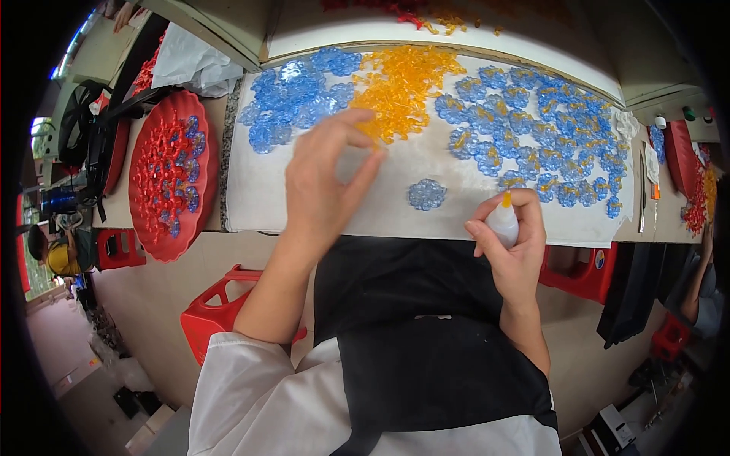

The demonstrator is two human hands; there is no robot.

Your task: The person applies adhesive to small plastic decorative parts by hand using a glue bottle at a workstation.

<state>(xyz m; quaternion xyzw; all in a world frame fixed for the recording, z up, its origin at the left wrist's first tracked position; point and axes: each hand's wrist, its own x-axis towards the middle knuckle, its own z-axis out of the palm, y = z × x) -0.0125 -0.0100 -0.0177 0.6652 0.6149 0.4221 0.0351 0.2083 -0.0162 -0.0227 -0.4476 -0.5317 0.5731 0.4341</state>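
Observation:
My left hand [323,178] hovers over the white work surface, beside a heap of small translucent yellow plastic pieces [407,80]. Its thumb and fingers are pinched together, with a bit of yellow showing at the tips. Wrapped in my right hand [517,243] is a white squeeze bottle [503,226], its yellow nozzle pointing up and away from me. Between the hands lies a single translucent blue flower-shaped piece [426,194]. To the right, many blue flowers with yellow pieces on them [547,129] are spread out. Plain blue flowers [293,95] are piled at the far left.
A red scalloped tray [144,235] holding red and blue pieces stands at the left. Behind the work surface rises a shelf [456,61] with red and yellow pieces above. Red stools [220,311] are below the table. Other people are at both sides.

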